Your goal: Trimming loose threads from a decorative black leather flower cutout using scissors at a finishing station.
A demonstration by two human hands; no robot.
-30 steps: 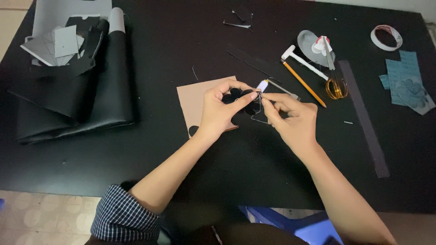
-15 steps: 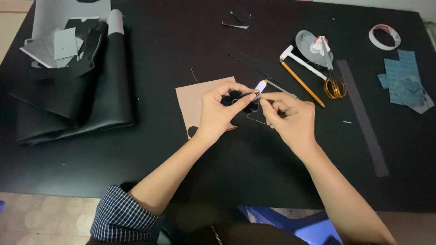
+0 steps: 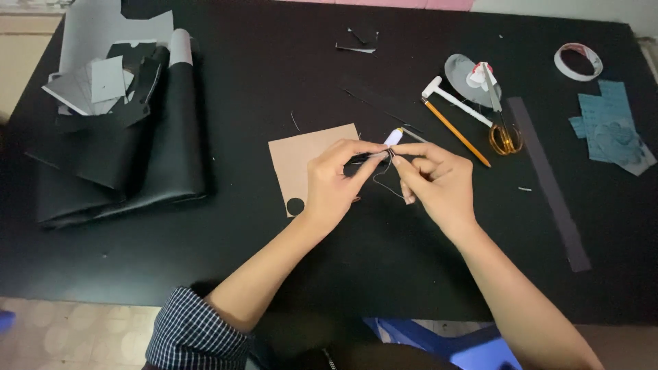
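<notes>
My left hand (image 3: 336,181) and my right hand (image 3: 439,179) meet at their fingertips above the black table (image 3: 274,247). Between them they pinch a small dark piece (image 3: 373,157) and a thin dark thread (image 3: 385,183) that loops down under the fingers. A small white, blue-tipped object (image 3: 393,137) shows just behind the fingertips; whether a hand holds it I cannot tell. Under my left hand lies a tan card sheet (image 3: 301,161) with a round hole near its lower left corner.
Rolled black leather-like sheets (image 3: 130,164) with grey card pieces on top lie at the left. Behind the hands are a yellow pencil (image 3: 456,131), a white hammer-shaped tool (image 3: 452,99), scissors (image 3: 504,133), a tape roll (image 3: 579,60), blue pieces (image 3: 610,127) and a long dark strip (image 3: 552,185).
Both hands stay pinched together at the same spot; the fingers shift slightly on the small piece and thread.
</notes>
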